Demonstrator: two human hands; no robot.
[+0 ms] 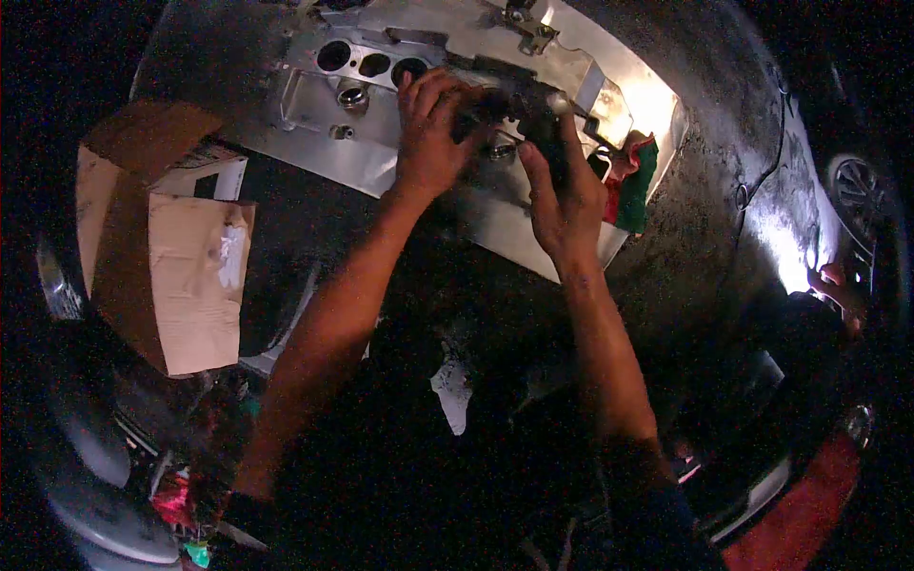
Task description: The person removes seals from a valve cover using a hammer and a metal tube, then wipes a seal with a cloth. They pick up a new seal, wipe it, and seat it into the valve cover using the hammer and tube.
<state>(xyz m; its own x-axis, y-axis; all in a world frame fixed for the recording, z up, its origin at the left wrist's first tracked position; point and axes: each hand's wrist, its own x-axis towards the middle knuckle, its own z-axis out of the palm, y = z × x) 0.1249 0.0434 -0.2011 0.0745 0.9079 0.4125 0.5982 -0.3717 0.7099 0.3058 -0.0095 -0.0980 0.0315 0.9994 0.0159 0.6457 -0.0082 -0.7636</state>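
Observation:
A dark, bulky part [522, 103], whose kind I cannot make out, is between my two hands over a silvery metal panel [371, 157]. My left hand [436, 133] curls its fingers over the part's left end. On the other side, my right hand [568, 195] grips it with the thumb and fingers pointing up and away from me. Under my hands the part's lower side is mostly hidden. Left of my left hand, the panel has round dark holes [333, 56] and a shiny round metal fitting [352, 96].
An open cardboard box [195, 285] stands at the left. A red and green cloth [636, 186] lies at the panel's right edge. Farther right, another person's hand [838, 290] is beside a bright light [795, 252], near a car wheel [857, 181].

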